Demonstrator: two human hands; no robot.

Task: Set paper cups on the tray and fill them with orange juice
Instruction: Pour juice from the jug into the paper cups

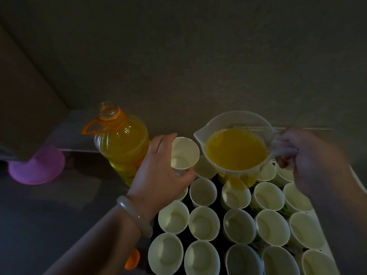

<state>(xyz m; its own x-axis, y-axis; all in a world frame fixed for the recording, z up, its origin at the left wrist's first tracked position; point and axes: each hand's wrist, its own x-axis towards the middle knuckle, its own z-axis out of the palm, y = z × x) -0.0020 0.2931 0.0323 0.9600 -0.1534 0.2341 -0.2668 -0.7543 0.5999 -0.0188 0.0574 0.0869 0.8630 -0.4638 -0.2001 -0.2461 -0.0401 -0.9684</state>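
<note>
The left hand [160,175] curls its fingers round one white paper cup [184,153], tipped, mid-frame. The right hand [311,161] grips the handle of one clear plastic jug of orange juice [236,147] over the black tray [218,185]. It seems best to hold the cup straight by the spout and pour slowly. About eighteen empty cups [204,223] show on the tray, plus one big yellow juice bottle [121,139] at the left.

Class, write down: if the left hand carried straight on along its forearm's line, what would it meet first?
Probably the jug, at its spout: the left hand, gripping a tilted paper cup, points up and right towards it, though depth is unclear.
</note>
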